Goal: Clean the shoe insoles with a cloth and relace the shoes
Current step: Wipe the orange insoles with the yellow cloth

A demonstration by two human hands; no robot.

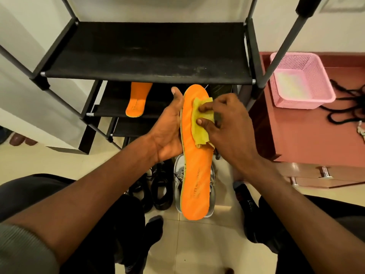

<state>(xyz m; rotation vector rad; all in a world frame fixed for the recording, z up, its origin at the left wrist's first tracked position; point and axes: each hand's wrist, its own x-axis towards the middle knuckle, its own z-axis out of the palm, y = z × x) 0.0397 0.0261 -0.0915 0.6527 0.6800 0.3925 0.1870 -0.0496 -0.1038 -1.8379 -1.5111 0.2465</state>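
An orange insole (194, 175) is held lengthwise in mid-air in front of me. My left hand (167, 131) grips its left edge near the toe, with the thumb up beside it. My right hand (225, 123) pinches a yellow cloth (201, 127) and presses it on the insole's upper half. A second orange insole (137, 99) lies on the second shelf of the black shoe rack (148, 54). A grey and white shoe (178, 184) stands on the floor under the held insole. Black laces (347, 107) lie in a tangle on the reddish cabinet top at right.
A pink plastic basket (300, 80) sits on the reddish cabinet (300, 139) to the right of the rack. Black shoes (156, 190) stand on the tiled floor left of the grey shoe. My knees and socked feet flank the shoes.
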